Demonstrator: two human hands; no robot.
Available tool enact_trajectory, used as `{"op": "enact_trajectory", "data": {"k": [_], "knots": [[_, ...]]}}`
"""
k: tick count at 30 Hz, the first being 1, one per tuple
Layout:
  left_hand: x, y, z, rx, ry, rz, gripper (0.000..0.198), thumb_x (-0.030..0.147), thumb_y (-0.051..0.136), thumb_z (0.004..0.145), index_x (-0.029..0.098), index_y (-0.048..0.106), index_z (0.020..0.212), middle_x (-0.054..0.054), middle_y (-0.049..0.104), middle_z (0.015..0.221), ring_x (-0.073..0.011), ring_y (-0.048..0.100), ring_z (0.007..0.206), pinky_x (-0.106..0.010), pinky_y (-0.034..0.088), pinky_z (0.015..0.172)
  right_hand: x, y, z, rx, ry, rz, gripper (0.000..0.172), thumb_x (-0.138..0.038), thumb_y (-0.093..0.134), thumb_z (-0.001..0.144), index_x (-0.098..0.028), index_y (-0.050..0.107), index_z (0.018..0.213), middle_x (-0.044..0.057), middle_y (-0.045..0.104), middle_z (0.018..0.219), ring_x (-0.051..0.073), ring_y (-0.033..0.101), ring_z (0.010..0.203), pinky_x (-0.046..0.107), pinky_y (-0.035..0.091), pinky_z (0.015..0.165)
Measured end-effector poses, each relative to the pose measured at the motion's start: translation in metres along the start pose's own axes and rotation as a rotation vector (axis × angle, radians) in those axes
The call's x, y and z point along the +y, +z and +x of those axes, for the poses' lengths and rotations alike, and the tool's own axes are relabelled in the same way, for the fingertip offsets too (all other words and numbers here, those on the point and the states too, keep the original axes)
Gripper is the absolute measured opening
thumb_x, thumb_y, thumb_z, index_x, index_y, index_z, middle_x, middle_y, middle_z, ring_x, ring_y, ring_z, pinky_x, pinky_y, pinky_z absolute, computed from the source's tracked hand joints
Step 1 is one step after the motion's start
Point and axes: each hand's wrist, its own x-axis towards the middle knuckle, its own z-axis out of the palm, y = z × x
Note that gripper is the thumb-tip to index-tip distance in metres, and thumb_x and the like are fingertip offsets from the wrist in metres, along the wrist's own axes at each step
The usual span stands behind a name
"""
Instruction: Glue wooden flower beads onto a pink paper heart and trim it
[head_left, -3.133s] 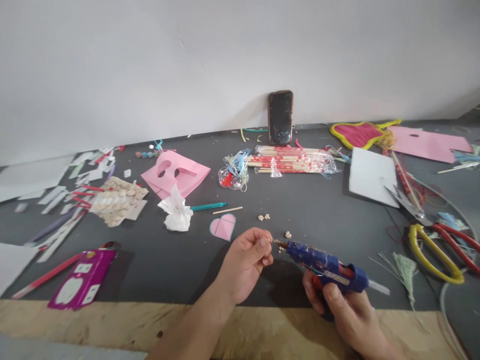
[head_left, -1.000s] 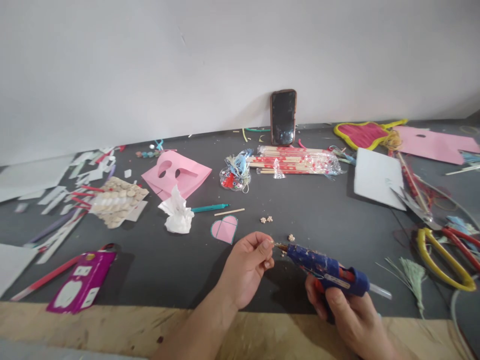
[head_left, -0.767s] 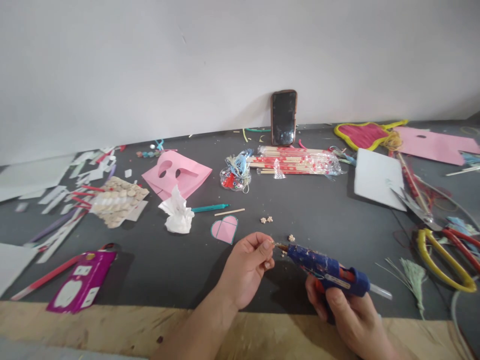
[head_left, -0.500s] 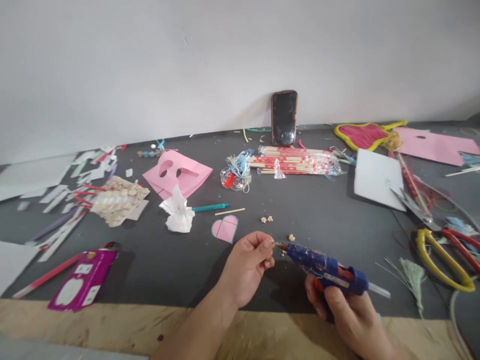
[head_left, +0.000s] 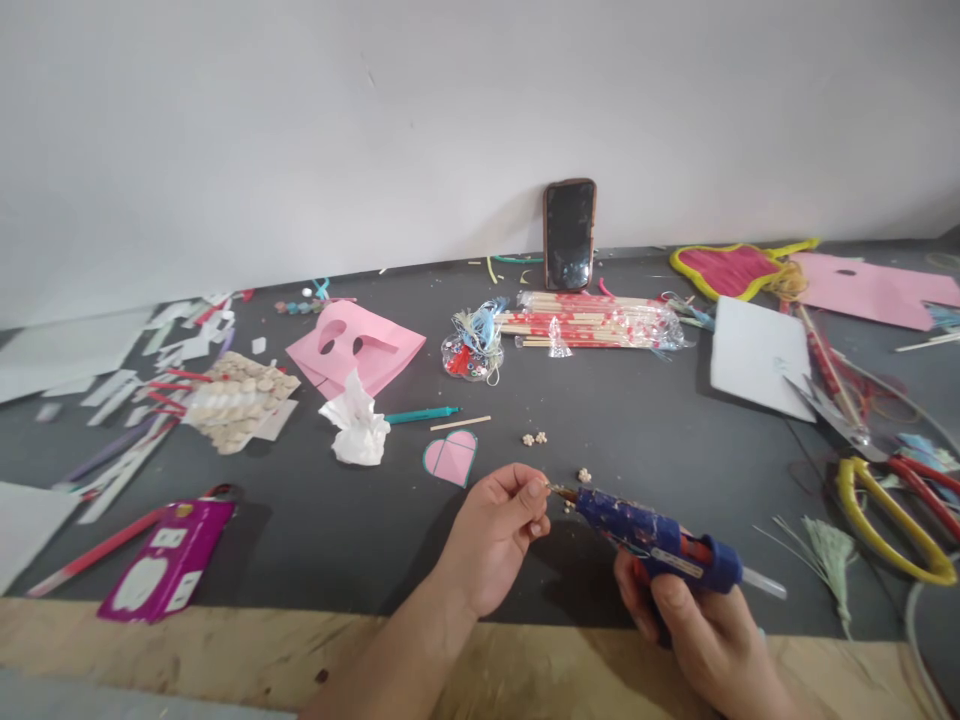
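Note:
My right hand (head_left: 697,610) is wrapped round the grip of a blue hot glue gun (head_left: 652,535), a clear glue stick jutting from its back. The gun's nozzle points left and meets the fingertips of my left hand (head_left: 502,535). Those fingers are pinched together on something too small to make out. Just beyond the nozzle lie small beige bead clusters (head_left: 584,475), and another pair of clusters (head_left: 535,439) sits farther off. A pink paper heart with a dark outline (head_left: 450,458) rests left of my left hand, near a thin wooden stick (head_left: 460,423).
A phone (head_left: 569,235) leans on the wall behind wrapped sticks (head_left: 600,322). Scissors with yellow and red handles (head_left: 889,520), a green tassel (head_left: 832,560) and a white card (head_left: 759,355) lie right. Leftward are crumpled tissue (head_left: 358,425), a teal pen (head_left: 421,414), folded pink paper (head_left: 367,350) and a purple packet (head_left: 169,560).
The glue gun and my right hand have shifted very slightly right. My left hand stays in the same pinch at the nozzle.

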Motion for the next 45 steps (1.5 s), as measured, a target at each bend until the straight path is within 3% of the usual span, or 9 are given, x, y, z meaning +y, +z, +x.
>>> {"op": "enact_trajectory", "data": {"k": [10,18,22,26,32,38,45], "knots": [[0.0,0.0,0.001,0.001,-0.008,-0.009,0.027,0.031,0.082,0.064,0.013,0.063,0.072,0.003,0.051,0.059,-0.0054,0.04,0.053,-0.021,0.032,0.055,0.003,0.0,-0.001,0.013,-0.007,0.023,0.042,-0.046,0.038,0.095,-0.018,0.055,0.068,-0.001,0.05,0.051,0.009,0.045,0.042,0.02,0.04,0.041],[0.0,-0.002,0.0,-0.009,0.001,-0.004,0.026,0.031,0.081,0.066,0.013,0.063,0.072,0.004,0.051,0.059,-0.0053,0.04,0.053,-0.021,0.033,0.055,0.016,0.001,-0.004,0.04,-0.022,0.113,0.03,-0.04,0.042,0.095,-0.02,0.056,0.078,-0.003,0.049,0.054,0.008,0.042,0.042,0.018,0.038,0.04],[0.0,-0.001,0.0,-0.011,-0.001,-0.005,0.026,0.031,0.081,0.066,0.014,0.064,0.073,0.004,0.05,0.059,-0.0053,0.04,0.053,-0.021,0.033,0.055,0.01,0.002,-0.005,0.021,0.046,0.109,0.035,-0.046,0.042,0.094,-0.02,0.055,0.075,-0.003,0.048,0.053,0.009,0.042,0.043,0.019,0.039,0.041],[0.0,-0.001,0.0,-0.007,-0.002,-0.004,0.026,0.03,0.081,0.065,0.013,0.064,0.072,0.004,0.05,0.059,-0.0054,0.04,0.053,-0.021,0.032,0.055,0.001,0.006,-0.006,0.107,0.153,0.124,0.038,-0.053,0.045,0.091,-0.019,0.055,0.077,-0.003,0.047,0.053,0.009,0.041,0.044,0.021,0.04,0.042],[0.001,0.0,-0.001,-0.009,-0.008,-0.003,0.026,0.031,0.082,0.065,0.013,0.063,0.071,0.004,0.05,0.059,-0.0051,0.039,0.053,-0.021,0.033,0.055,0.001,0.005,-0.006,0.051,0.125,0.116,0.039,-0.053,0.045,0.09,-0.02,0.053,0.073,-0.002,0.048,0.051,0.01,0.041,0.043,0.022,0.04,0.042],[0.002,0.0,0.0,-0.006,-0.01,0.001,0.027,0.032,0.082,0.064,0.013,0.063,0.071,0.004,0.05,0.058,-0.0051,0.04,0.052,-0.021,0.033,0.055,-0.004,0.009,-0.007,0.162,0.194,0.129,0.041,-0.057,0.048,0.087,-0.02,0.054,0.071,-0.003,0.047,0.051,0.01,0.039,0.043,0.023,0.038,0.042],[0.001,0.0,-0.001,0.002,-0.006,0.002,0.026,0.031,0.082,0.065,0.013,0.063,0.07,0.004,0.05,0.059,-0.0051,0.039,0.053,-0.02,0.033,0.055,0.0,0.003,-0.004,0.056,0.153,0.11,0.044,-0.055,0.046,0.089,-0.019,0.054,0.065,-0.002,0.047,0.05,0.01,0.042,0.043,0.022,0.041,0.041]]}}
